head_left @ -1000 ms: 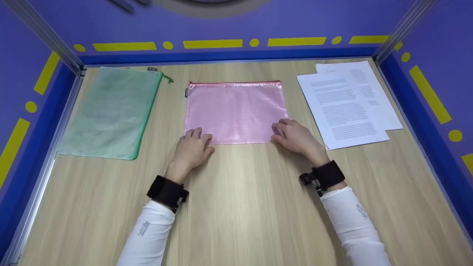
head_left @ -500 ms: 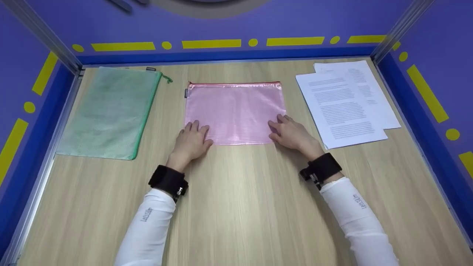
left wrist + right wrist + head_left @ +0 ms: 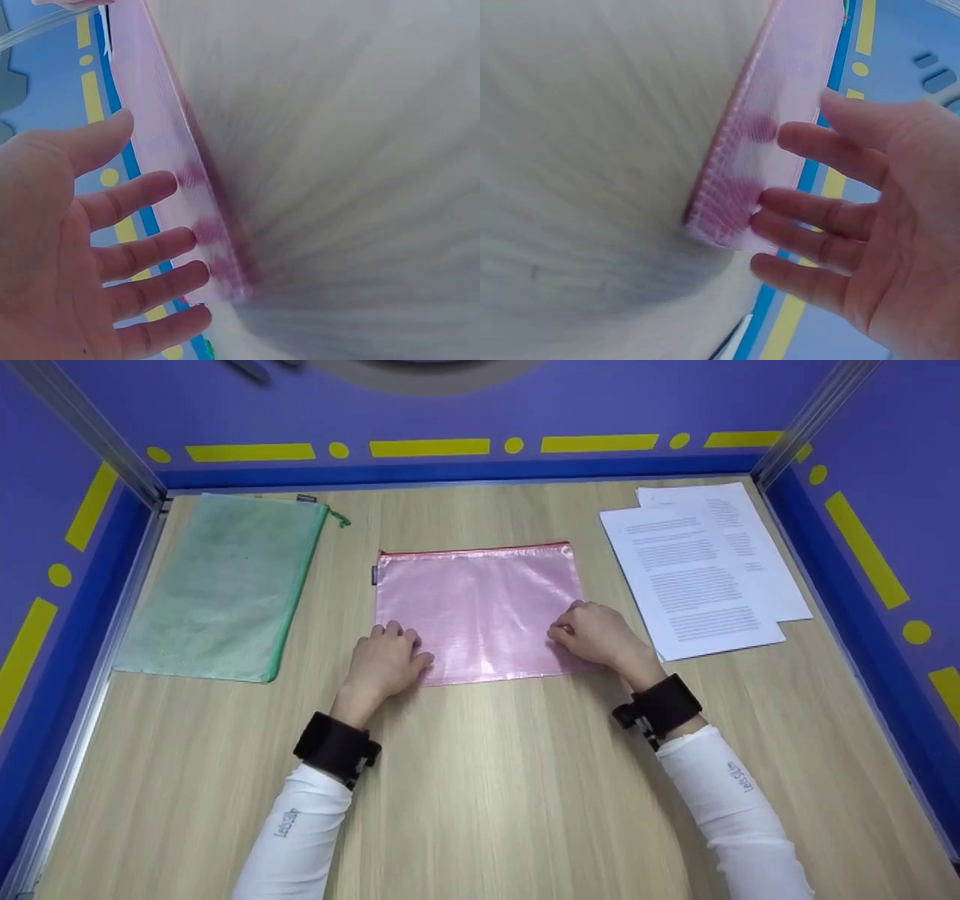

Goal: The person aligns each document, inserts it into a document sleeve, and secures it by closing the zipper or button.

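A pink zip pouch (image 3: 480,607) lies flat at the middle of the table, its red zipper along the far edge. On its near left corner rest the fingertips of my left hand (image 3: 382,664). My right hand (image 3: 596,634) touches the near right part with its fingertips. In the left wrist view the left hand's fingers (image 3: 150,289) extend loosely, and the thumb stands off the pouch (image 3: 161,97). The right wrist view has the right hand's fingers (image 3: 810,210) slightly bent on the pouch (image 3: 735,180), with the thumb apart from it.
To the left lies a green zip pouch (image 3: 225,585) with a green pull cord. Two overlapping stacks of printed paper (image 3: 697,585) lie on the right. Purple walls (image 3: 450,412) with yellow marks border the wooden table (image 3: 480,795) at the back and sides.
The pink pouch has slid toward me and tilted slightly, with both hands drawing back along with it. Earlier, both hands had shifted a little farther forward on it. The green pouch and papers stay put.
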Demonstrator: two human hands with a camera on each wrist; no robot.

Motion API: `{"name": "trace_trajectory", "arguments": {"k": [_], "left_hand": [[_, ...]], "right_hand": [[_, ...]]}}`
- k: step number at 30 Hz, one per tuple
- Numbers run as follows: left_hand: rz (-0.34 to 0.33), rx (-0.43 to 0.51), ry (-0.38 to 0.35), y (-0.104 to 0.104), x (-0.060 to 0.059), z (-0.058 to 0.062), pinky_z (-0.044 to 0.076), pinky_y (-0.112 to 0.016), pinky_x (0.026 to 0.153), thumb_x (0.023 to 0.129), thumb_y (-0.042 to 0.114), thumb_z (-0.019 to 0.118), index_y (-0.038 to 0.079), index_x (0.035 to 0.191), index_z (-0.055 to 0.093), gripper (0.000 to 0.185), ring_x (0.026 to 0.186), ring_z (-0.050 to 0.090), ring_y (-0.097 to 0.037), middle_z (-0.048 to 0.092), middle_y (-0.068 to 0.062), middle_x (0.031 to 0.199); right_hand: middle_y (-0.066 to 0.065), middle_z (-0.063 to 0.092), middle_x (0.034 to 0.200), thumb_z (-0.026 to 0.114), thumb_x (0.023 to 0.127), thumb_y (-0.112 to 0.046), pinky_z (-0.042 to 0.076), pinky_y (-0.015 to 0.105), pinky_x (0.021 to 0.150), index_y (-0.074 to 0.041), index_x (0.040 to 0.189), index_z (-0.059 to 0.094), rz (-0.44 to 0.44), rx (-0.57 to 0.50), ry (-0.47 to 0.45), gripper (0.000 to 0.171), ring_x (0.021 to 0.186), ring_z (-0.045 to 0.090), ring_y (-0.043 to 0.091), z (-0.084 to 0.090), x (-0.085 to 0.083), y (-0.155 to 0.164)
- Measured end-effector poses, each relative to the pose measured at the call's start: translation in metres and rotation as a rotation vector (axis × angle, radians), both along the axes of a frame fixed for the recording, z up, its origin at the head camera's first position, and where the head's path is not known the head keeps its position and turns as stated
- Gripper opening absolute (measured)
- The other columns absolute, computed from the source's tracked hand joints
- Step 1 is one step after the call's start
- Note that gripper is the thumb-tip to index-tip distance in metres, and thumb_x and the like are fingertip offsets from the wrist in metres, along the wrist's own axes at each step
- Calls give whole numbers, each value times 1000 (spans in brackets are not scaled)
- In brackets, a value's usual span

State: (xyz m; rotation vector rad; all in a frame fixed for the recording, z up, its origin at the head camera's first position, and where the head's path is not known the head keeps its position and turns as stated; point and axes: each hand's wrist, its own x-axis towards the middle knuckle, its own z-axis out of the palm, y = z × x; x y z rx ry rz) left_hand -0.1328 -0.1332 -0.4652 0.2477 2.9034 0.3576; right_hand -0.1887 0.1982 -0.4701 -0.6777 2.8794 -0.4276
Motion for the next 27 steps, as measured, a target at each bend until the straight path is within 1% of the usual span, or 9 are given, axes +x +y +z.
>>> {"name": "trace_trajectory", "arguments": {"k": [3,6,9,11,14,18,20,22,27], "left_hand": [[71,46,15,-6,-6,0,51,-56,91,97,42,56,4,126,62,48,114,57,-42,59,-23,125],[160,121,8,-13,-17,0,49,-57,96,98,40,55,6,136,56,51,122,55,-44,55,-25,136],[235,196,-25,-19,-29,-1,45,-58,103,99,40,53,7,143,49,55,130,49,-45,50,-26,143],[262,211,-50,-20,-36,-3,41,-58,106,99,40,52,7,147,45,58,133,45,-46,48,-27,145],[284,204,-68,-18,-45,-5,38,-59,109,99,40,50,6,149,41,61,134,42,-46,47,-28,145],[308,207,-57,-11,-54,-7,38,-58,108,99,39,49,4,149,41,62,132,42,-45,49,-28,144],[316,206,-52,-8,-56,-6,39,-57,107,99,39,49,4,148,43,60,130,43,-44,50,-28,142],[312,193,-44,-6,-56,-6,40,-57,106,99,38,49,3,146,44,59,129,44,-45,51,-28,141],[300,129,-34,-3,-55,-10,40,-58,106,99,36,49,0,141,50,55,132,42,-46,49,-30,140]], "right_hand": [[18,73,112,60,97,-31,53,50,92,-6,115,74,-80,-53,1,33,105,68,36,0,-5,0],[25,66,126,58,98,-30,48,54,102,-3,124,68,-174,-122,-9,38,118,62,42,-2,-12,2],[27,56,140,56,99,-30,38,54,113,-2,134,60,-271,-212,-80,44,132,51,44,-3,-20,5],[26,50,146,54,100,-31,34,53,117,-2,141,52,-329,-262,-147,50,138,45,43,-4,-25,7],[24,45,151,52,100,-32,31,52,119,-4,149,41,-394,-303,-235,57,141,41,43,-5,-31,10],[24,38,156,53,99,-34,29,52,121,-6,154,31,-452,-345,-298,65,145,36,42,-4,-35,6],[25,36,156,53,99,-34,29,51,121,-6,155,28,-481,-383,-317,68,146,35,41,-2,-37,2],[26,38,155,54,99,-33,31,50,120,-6,156,26,-516,-433,-333,68,145,36,40,0,-39,-2],[26,41,153,52,100,-28,39,48,116,-6,157,22,-594,-581,-389,68,142,42,38,3,-45,-3]]}}
